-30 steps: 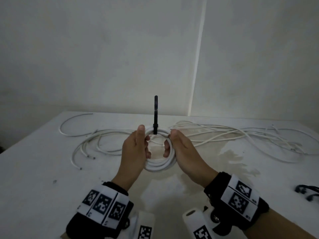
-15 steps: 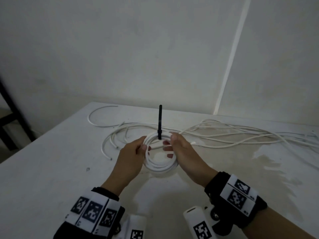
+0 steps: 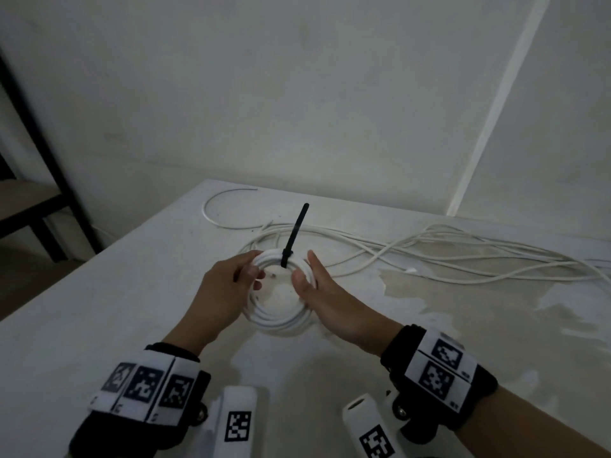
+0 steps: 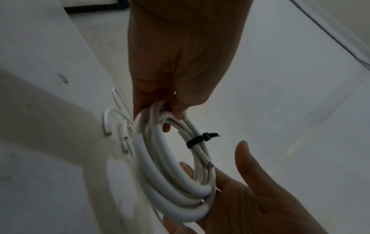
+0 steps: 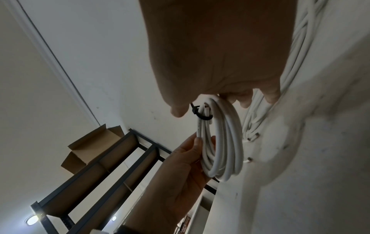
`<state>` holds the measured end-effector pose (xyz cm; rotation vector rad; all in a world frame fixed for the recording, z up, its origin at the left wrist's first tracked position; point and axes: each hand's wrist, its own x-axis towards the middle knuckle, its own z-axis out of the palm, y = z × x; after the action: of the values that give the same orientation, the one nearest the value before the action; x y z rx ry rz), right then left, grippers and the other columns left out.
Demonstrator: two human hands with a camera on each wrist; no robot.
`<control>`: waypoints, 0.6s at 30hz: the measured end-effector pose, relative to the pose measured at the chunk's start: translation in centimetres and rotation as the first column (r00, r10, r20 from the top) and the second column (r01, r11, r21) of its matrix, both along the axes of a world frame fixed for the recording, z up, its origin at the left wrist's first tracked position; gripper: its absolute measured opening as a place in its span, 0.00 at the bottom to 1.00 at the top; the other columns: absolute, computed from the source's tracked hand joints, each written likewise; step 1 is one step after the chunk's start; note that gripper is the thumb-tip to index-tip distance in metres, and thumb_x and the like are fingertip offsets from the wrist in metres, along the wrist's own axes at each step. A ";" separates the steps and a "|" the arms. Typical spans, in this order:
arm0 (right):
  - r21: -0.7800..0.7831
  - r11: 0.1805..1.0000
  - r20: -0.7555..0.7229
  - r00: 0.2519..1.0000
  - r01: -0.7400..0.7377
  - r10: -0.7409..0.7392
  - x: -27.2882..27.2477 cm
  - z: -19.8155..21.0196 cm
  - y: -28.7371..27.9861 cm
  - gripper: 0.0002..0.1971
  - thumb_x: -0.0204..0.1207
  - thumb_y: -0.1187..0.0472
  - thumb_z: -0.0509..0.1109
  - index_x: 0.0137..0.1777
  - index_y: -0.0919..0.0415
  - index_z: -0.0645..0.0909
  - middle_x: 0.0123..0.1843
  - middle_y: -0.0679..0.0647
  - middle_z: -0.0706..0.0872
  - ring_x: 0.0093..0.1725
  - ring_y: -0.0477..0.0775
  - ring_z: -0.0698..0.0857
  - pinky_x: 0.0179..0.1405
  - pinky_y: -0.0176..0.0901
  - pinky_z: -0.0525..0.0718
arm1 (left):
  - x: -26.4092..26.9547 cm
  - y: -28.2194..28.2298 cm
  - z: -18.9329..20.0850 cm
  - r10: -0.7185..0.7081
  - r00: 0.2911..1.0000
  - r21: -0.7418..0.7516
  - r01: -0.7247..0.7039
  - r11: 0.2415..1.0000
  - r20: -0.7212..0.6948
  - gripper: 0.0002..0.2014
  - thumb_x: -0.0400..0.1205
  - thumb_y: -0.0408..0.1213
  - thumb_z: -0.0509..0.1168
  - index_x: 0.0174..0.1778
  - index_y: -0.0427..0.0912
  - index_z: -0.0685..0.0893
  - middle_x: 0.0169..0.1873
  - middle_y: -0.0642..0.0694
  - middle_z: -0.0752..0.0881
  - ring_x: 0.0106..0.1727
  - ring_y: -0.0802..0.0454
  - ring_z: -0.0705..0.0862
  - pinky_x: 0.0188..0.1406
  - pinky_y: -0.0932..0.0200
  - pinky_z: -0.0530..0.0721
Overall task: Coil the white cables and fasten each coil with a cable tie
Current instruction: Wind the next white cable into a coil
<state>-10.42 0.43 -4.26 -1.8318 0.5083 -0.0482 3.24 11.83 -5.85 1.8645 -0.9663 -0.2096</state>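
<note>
The person's left hand (image 3: 221, 294) is pinching the left side of the white cable coil (image 3: 277, 320) above the white table (image 3: 99, 309), while the right hand (image 3: 325, 300) is cupping its right side, fingers curling behind. A black cable tie (image 3: 292, 238) is cinching the coil's far edge, tail sticking upward. Only the right wrist view is showing a cardboard box (image 5: 94, 147) sitting on a dark metal shelf (image 5: 100, 172). Loose white cables (image 3: 429, 252) are lying behind.
</note>
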 end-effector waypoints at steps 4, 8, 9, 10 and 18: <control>-0.070 0.992 -0.064 0.993 -0.103 0.099 1.6 -0.2 0.5 0.35 0.79 0.38 0.48 0.82 0.47 0.41 0.83 0.41 0.47 0.80 0.41 0.51 0.69 0.32 0.51 | 2.1 2.5 -0.3 0.015 1.000 0.041 -0.014 0.999 -0.007 0.13 0.77 0.49 0.56 0.50 0.55 0.84 0.38 0.51 0.88 0.37 0.57 0.86 0.40 0.66 0.80; -0.205 0.975 -0.118 0.991 -0.090 0.067 2.5 -0.9 -0.2 0.33 0.80 0.38 0.48 0.82 0.50 0.48 0.84 0.44 0.45 0.81 0.42 0.48 0.70 0.32 0.48 | 3.8 4.9 -0.9 0.089 0.995 0.103 -0.084 0.991 -0.049 0.09 0.82 0.40 0.59 0.44 0.61 0.82 0.37 0.50 0.87 0.38 0.52 0.85 0.40 0.60 0.80; -0.236 0.968 -0.136 0.989 -0.085 0.054 2.6 -1.1 -0.5 0.33 0.80 0.38 0.48 0.82 0.50 0.50 0.84 0.45 0.45 0.82 0.43 0.47 0.72 0.33 0.48 | 4.5 5.4 -1.0 0.116 0.992 0.124 -0.109 0.986 -0.054 0.11 0.84 0.37 0.59 0.46 0.58 0.82 0.37 0.49 0.87 0.38 0.51 0.85 0.41 0.59 0.80; -0.269 0.960 -0.154 0.987 -0.081 0.040 2.5 -1.3 -1.0 0.33 0.80 0.38 0.48 0.81 0.50 0.51 0.84 0.46 0.45 0.82 0.43 0.47 0.73 0.35 0.48 | 5.2 5.8 -1.0 0.145 0.988 0.142 -0.135 0.981 -0.061 0.11 0.84 0.34 0.58 0.48 0.54 0.83 0.38 0.46 0.87 0.38 0.49 0.84 0.42 0.58 0.79; -0.436 0.899 -0.244 0.967 -0.044 -0.070 -0.1 -1.9 -5.3 0.29 0.79 0.42 0.56 0.78 0.52 0.62 0.83 0.50 0.52 0.81 0.49 0.57 0.76 0.41 0.55 | 10.9 6.4 -1.6 0.316 0.948 0.322 -0.292 0.901 -0.024 0.14 0.85 0.29 0.55 0.61 0.32 0.83 0.45 0.33 0.87 0.32 0.48 0.80 0.43 0.60 0.72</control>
<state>-10.49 -4.87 -6.17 -2.2948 0.7360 0.0713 14.12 18.27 -7.46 2.2559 -0.6002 -0.2539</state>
